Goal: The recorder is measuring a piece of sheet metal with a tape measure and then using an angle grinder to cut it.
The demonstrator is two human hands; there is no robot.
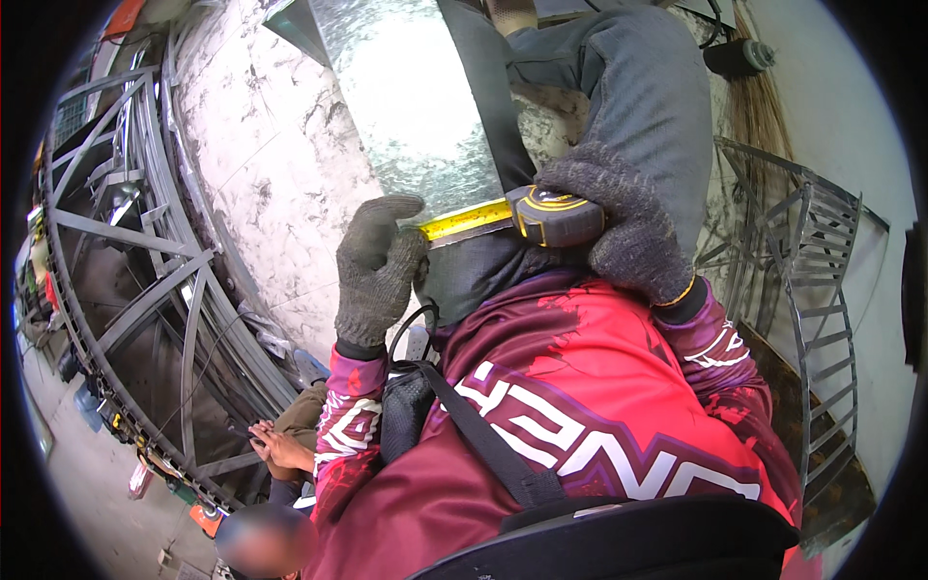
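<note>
A black and yellow tape measure (561, 218) sits in my right hand (633, 217), whose gloved fingers wrap its case. Its yellow blade (468, 224) is pulled out a short way to the left. My left hand (375, 271), in a dark grey knit glove, is closed at the free end of the blade; the hook is hidden by the fingers. Along the near edge of a shiny galvanised sheet-metal piece (416, 116) runs the blade. That piece stretches away from me, over or beside my legs in grey trousers (628, 87).
On the left stands a grey metal frame (126, 217) with long metal bars inside. Another person's hands (275, 447) show at the lower left. A ladder-like metal rack (822, 329) leans by the right wall. A dark cylindrical object (739, 58) is at the upper right.
</note>
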